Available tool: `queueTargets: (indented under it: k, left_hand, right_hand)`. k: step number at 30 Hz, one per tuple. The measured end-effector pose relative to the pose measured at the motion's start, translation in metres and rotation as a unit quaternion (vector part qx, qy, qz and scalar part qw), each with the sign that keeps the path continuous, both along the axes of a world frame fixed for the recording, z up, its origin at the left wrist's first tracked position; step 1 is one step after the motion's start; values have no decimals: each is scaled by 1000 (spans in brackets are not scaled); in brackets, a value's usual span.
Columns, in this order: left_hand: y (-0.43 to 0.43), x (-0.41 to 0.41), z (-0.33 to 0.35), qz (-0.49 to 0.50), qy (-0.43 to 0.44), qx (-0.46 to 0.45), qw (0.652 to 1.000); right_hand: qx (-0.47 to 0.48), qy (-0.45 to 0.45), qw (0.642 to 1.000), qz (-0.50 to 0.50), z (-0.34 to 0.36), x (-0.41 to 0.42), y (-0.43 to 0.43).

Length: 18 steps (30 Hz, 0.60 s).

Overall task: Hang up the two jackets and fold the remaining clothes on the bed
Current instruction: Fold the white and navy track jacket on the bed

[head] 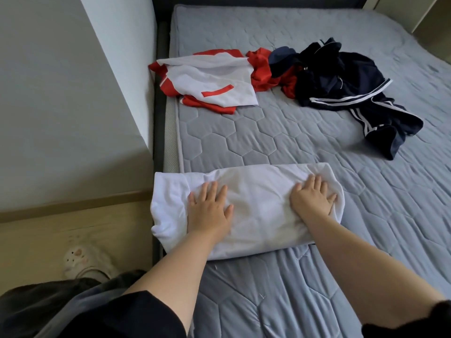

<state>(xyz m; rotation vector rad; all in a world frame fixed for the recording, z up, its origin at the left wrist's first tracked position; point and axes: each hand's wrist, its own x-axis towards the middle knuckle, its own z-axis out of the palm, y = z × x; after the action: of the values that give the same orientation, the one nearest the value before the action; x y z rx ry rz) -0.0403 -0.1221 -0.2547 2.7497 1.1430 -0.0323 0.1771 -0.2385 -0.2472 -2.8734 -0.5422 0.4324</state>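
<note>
A white garment [253,201], folded into a long band, lies across the near left part of the grey quilted mattress [244,137]. My left hand [208,212] presses flat on its left half, fingers straight. My right hand [311,198] presses flat on its right end, fingers spread. Farther back lies a red and white garment [210,79], unfolded. Beside it on the right sits a crumpled heap of red cloth [264,69] and dark navy clothes with white stripes [341,84], one leg trailing toward the right.
A grey wall [61,93] runs close along the bed's left side. A narrow strip of wooden floor [73,230] lies below it, with my slippered foot [83,259] on it. The dark bed frame [159,118] edges the mattress.
</note>
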Motion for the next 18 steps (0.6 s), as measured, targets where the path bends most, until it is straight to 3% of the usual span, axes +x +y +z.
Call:
queueTargets:
  k: [4,7,9,18]
  left_hand:
    - [25,3,17,7,-71,81,994]
    - [39,0,9,37,-39,45,998]
    - [45,-9,-2,51,-7,9,999]
    - [81,-42,-14,154,-1,-70,986]
  right_hand:
    - [72,-72,994,50,15,-21,28]
    - [136,-114,962,208,14,-58,55]
    - [126,-119,945,277,4,-77,62]
    - [100,-107,956,253,-27,-82,61]
